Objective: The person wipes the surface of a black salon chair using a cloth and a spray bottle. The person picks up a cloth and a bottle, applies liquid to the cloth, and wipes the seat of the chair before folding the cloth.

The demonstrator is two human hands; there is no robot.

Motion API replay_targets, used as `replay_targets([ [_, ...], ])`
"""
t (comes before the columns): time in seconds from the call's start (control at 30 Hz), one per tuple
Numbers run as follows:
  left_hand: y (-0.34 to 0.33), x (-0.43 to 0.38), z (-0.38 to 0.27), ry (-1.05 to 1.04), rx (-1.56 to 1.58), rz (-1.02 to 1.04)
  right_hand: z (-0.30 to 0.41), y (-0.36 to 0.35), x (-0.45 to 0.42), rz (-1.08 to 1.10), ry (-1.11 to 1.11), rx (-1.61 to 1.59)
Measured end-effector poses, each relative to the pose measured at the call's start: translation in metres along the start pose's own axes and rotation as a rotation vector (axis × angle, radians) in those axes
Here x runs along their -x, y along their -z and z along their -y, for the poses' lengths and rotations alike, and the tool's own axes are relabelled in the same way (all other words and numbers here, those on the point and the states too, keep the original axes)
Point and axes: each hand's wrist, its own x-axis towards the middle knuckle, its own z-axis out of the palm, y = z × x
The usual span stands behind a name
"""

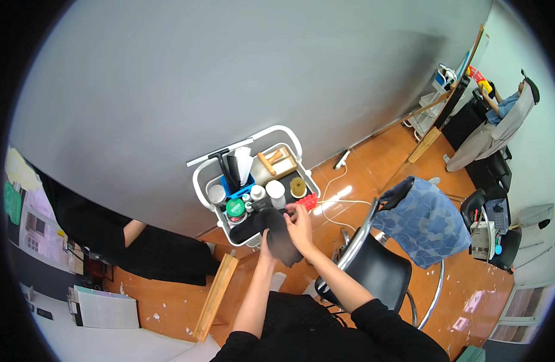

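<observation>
A soft dark grey-black item, seemingly sheer fabric [282,240], is held between my hands over the near edge of a white basket trolley [310,181]. My left hand [267,249] grips it from the left and below; the item hides part of the fingers. My right hand [299,226] has its fingers on the item's upper right side. In the basket are a green-lidded jar [235,208], white bottles [275,192], a blue holder [241,190] with black combs, a wooden-handled brush [267,164], a round bristle brush [298,186] and a red knobbly object [308,202].
A black chair [377,271] with chrome arms stands close on the right, a blue patterned cloth [422,221] over it. A white cable [334,185] runs across the tiled floor from a power strip [342,159]. A mirror stands ahead; another person [503,113] is at far right.
</observation>
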Motion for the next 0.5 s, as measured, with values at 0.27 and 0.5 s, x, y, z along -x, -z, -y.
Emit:
replay_targets([
  [0.27,0.016,-0.002,-0.066,-0.124,-0.151,-0.08,-0.031,-0.063,-0.054,-0.179,0.019,0.266],
  [0.5,0.06,-0.034,-0.059,0.128,-0.246,-0.001,-0.044,-0.051,-0.05,-0.305,0.01,0.173],
])
